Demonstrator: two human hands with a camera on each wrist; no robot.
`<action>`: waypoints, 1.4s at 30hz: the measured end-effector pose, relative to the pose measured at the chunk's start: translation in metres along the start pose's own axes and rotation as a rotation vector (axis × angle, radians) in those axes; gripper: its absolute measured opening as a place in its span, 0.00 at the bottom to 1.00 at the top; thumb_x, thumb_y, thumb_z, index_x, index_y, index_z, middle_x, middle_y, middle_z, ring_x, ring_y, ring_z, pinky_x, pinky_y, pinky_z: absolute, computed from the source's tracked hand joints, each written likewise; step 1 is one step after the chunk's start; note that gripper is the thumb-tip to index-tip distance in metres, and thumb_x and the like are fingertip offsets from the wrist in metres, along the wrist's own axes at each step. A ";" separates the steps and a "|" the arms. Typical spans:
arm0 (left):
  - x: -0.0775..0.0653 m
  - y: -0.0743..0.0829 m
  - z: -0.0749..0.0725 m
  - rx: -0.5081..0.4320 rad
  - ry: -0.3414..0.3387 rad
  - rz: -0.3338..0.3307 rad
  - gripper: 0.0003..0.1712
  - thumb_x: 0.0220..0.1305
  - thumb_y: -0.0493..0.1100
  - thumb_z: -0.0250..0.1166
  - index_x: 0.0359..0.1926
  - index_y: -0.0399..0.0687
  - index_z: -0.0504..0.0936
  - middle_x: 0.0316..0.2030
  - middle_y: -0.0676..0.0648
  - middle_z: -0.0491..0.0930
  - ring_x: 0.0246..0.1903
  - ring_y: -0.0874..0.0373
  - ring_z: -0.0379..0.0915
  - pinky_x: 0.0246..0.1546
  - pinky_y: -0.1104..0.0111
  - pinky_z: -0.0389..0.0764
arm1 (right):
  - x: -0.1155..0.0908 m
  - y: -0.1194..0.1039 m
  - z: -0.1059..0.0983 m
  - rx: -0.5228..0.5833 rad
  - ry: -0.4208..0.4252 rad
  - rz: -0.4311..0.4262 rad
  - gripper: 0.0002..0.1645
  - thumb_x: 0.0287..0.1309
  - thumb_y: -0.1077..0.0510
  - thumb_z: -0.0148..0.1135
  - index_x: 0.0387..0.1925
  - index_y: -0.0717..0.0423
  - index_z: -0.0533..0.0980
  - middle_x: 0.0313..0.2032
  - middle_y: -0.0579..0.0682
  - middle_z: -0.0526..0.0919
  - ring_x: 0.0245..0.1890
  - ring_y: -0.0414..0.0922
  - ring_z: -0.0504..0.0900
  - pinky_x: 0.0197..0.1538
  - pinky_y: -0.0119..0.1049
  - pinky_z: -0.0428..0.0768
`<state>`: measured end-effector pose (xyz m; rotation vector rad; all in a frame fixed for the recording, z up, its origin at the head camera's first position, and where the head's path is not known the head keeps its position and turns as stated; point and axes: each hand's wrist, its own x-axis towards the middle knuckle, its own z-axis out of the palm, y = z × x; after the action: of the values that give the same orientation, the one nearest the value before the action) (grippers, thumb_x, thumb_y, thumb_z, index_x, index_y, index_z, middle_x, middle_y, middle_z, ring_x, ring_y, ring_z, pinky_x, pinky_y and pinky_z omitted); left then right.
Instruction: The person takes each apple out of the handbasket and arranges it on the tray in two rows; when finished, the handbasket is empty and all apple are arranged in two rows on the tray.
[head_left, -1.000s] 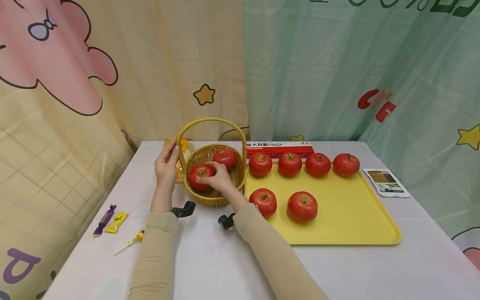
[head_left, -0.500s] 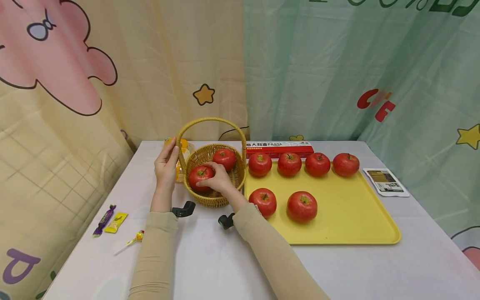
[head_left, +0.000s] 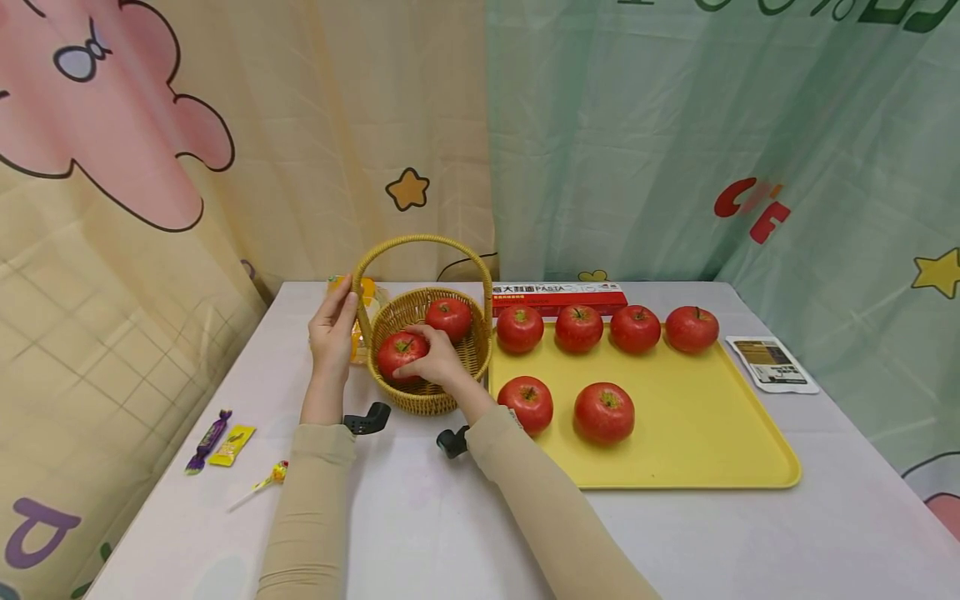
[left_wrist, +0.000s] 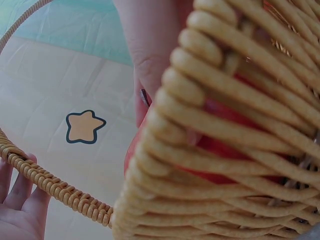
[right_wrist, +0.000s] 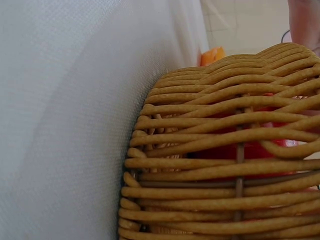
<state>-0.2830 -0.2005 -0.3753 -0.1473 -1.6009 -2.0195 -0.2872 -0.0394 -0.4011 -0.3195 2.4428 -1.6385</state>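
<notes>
A woven basket [head_left: 427, 404] with a tall arched handle [head_left: 422, 239] stands on the table left of the tray. My left hand [head_left: 332, 329] touches the left side of the handle, its fingers extended against it; in the left wrist view those fingers [left_wrist: 21, 187] reach behind the handle. Inside the basket, my right hand [head_left: 438, 358] grips a red apple [head_left: 397, 350] between thumb and fingers. Another apple [head_left: 450, 317] lies behind it in the basket. In the right wrist view the basket's weave [right_wrist: 225, 150] covers most of the view, with red showing through the gaps.
A yellow tray [head_left: 690, 417] bears several red apples, in a back row and a front pair. Behind it lies a red pasta box [head_left: 558, 298]; a white pouch [head_left: 772, 365] lies right. Wrapped candies [head_left: 232, 446] and a lollipop [head_left: 277, 473] lie left, an orange packet [head_left: 358, 350] beside the basket.
Almost nothing differs. My right thumb shifts very slightly on the apple; the left hand, the basket and the other apples stay in place.
</notes>
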 end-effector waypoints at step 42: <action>-0.001 0.003 0.002 -0.036 0.002 -0.011 0.19 0.66 0.40 0.57 0.58 0.45 0.77 0.47 0.54 0.78 0.52 0.60 0.73 0.56 0.71 0.71 | -0.135 -0.001 -0.215 -0.178 -0.078 -0.139 0.45 0.44 0.51 0.74 0.64 0.40 0.62 0.56 0.53 0.70 0.54 0.54 0.70 0.45 0.44 0.81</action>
<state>-0.2813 -0.1986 -0.3728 -0.1497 -1.5676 -2.0570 -0.2150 0.1885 -0.3150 -0.5801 2.5632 -1.4297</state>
